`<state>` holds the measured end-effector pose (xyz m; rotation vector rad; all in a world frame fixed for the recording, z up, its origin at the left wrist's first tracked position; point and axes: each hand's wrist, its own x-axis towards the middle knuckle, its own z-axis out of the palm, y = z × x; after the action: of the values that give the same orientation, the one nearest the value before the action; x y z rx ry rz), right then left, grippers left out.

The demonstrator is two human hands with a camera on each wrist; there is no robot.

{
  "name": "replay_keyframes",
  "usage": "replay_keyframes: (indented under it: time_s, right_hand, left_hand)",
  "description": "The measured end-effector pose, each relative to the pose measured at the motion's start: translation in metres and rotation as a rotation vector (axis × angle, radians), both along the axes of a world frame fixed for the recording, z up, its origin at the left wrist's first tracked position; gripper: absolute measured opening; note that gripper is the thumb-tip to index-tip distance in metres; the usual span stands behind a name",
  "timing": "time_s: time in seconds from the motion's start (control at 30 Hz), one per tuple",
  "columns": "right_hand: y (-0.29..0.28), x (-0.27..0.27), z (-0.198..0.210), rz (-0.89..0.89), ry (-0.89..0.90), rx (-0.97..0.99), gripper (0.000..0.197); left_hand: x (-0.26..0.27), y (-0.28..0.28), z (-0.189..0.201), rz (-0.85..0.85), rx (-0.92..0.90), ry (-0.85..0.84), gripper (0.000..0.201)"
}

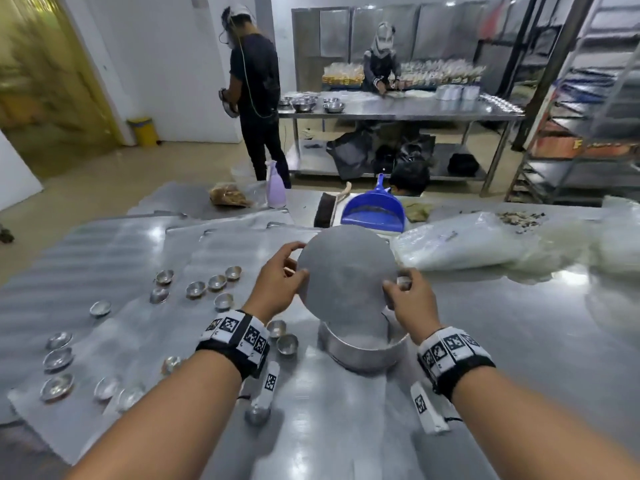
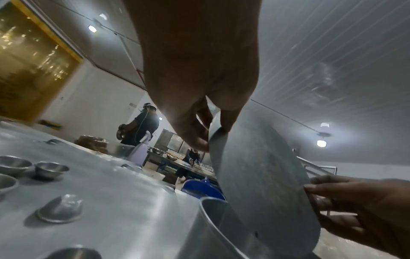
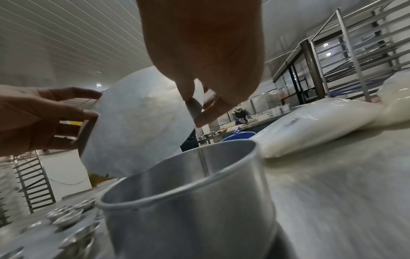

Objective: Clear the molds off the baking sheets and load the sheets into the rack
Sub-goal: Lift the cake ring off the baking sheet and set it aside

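Both hands hold a round metal disc (image 1: 346, 275) tilted on edge, its lower rim inside a round cake tin (image 1: 363, 351) on the steel table. My left hand (image 1: 282, 271) pinches the disc's left edge; the same disc (image 2: 261, 175) fills the left wrist view. On the right edge, my right hand (image 1: 403, 289) pinches it between thumb and fingers. The right wrist view shows the disc (image 3: 137, 126) over the tin's open mouth (image 3: 177, 175). Several small shiny molds (image 1: 194, 289) lie scattered on the baking sheets (image 1: 104, 258) at the left.
A blue dustpan (image 1: 375, 209), a brush and a lilac bottle (image 1: 275, 185) stand beyond the disc. Plastic bags (image 1: 485, 240) lie at the right. A tall rack (image 1: 588, 109) stands far right. Two people work by a steel table (image 1: 398, 112) at the back.
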<state>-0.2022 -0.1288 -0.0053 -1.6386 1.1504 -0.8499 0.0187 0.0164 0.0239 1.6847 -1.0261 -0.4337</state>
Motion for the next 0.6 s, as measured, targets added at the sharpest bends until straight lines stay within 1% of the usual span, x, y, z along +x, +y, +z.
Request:
replay_keyframes:
  time_s: [0.07,0.17,0.33,0.4,0.5,0.6]
  right_hand:
    - [-0.01,-0.024,-0.003,0.008,0.045,-0.026,0.021]
    - [-0.016,-0.046,-0.014,0.081,0.126,-0.034,0.019]
    - [-0.025,-0.059,-0.025,0.167,0.266,0.002,0.011]
    - [-0.029,-0.062,-0.028,0.199,0.326,0.002,0.017]
    - [-0.031,-0.064,-0.035,0.276,0.413,0.024,0.033]
    - [-0.029,-0.065,-0.044,0.325,0.392,0.096,0.055]
  left_hand:
    - [-0.023,-0.014,-0.008,0.02,0.008,-0.055,0.045]
    - [-0.049,-0.021,-0.017,0.067,0.041,-0.107,0.045]
    - [-0.064,-0.022,-0.026,0.095,0.149,-0.182,0.046]
    - [-0.066,-0.025,-0.026,0.097,0.186,-0.208,0.049]
    - [-0.067,-0.032,-0.026,0.099,0.243,-0.211,0.052]
    - [-0.062,-0.037,-0.033,0.104,0.303,-0.196,0.051]
